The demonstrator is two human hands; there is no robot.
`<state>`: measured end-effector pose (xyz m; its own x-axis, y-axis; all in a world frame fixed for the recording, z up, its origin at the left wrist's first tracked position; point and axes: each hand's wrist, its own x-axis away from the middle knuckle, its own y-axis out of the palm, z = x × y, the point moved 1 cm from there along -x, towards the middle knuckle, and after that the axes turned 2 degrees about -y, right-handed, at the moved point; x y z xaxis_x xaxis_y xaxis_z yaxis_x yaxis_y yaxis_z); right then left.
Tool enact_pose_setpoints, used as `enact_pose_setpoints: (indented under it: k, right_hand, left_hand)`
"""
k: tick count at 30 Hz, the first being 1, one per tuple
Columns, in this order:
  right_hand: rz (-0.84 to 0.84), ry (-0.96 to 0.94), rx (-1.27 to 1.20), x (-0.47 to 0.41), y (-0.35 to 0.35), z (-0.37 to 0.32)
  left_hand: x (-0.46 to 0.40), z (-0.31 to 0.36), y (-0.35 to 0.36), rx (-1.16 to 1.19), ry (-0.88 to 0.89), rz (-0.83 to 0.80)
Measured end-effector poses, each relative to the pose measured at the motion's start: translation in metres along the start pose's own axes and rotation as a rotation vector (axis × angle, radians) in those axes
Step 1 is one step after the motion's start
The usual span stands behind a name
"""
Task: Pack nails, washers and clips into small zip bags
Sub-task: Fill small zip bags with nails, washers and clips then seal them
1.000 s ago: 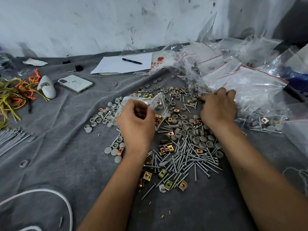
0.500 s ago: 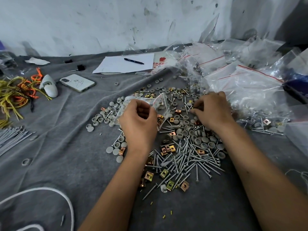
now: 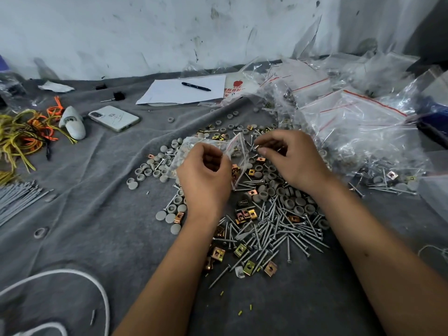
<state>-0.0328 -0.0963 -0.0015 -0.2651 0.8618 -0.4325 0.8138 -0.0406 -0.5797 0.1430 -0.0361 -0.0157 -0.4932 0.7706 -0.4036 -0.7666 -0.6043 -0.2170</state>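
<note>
My left hand point(image 3: 206, 178) grips a small clear zip bag point(image 3: 236, 151) with a red seal line and holds its mouth open toward the right. Just right of the bag's mouth, my right hand point(image 3: 293, 158) has its fingers curled and pinches what looks like a few nails at the fingertips. Below both hands lies a loose pile of silver nails point(image 3: 274, 229), grey round washers point(image 3: 286, 195) and brass-coloured clips point(image 3: 244, 213) on the grey cloth point(image 3: 97, 214).
A heap of filled zip bags point(image 3: 358, 122) takes up the right side. A phone point(image 3: 114, 117), a paper sheet with a pen point(image 3: 196, 86), yellow and orange cords point(image 3: 24, 134), grey rods point(image 3: 17, 200) and a white cable point(image 3: 72, 275) lie to the left and back.
My right hand drew back from the pile by the filled bags and rose toward the bag's mouth, pinching small parts. My left hand kept holding the bag.
</note>
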Motion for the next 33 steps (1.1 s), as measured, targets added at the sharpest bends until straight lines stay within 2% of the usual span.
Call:
enact_pose_setpoints:
  k: [5,10,12,18,22,28,33]
  right_hand:
    - [-0.080,-0.084,-0.105,0.005,0.010,-0.019]
    - [-0.072,-0.146,-0.086,0.007,0.012,-0.026]
    - [-0.056,-0.115,-0.073,0.006,0.013,-0.023]
    - [0.165,0.050,0.079,-0.002,-0.002,0.003]
    - [0.151,0.165,0.117,-0.001,-0.010,0.022]
    - [0.126,0.193,0.303,-0.001,-0.013,0.030]
    - [0.186,0.170,0.138,-0.001,-0.013,0.022]
  left_hand:
    - [-0.001,-0.001,0.000,0.011,-0.003,0.003]
    - [-0.001,-0.001,-0.001,0.016,0.004,0.000]
    - [0.000,0.000,-0.001,0.016,0.005,0.003]
    - [0.000,0.000,-0.003,0.016,-0.024,0.010]
    - [0.000,0.000,-0.002,0.010,-0.042,0.005]
    - [0.000,0.001,-0.003,0.007,-0.041,0.006]
    - [0.000,0.001,-0.002,0.011,-0.045,0.005]
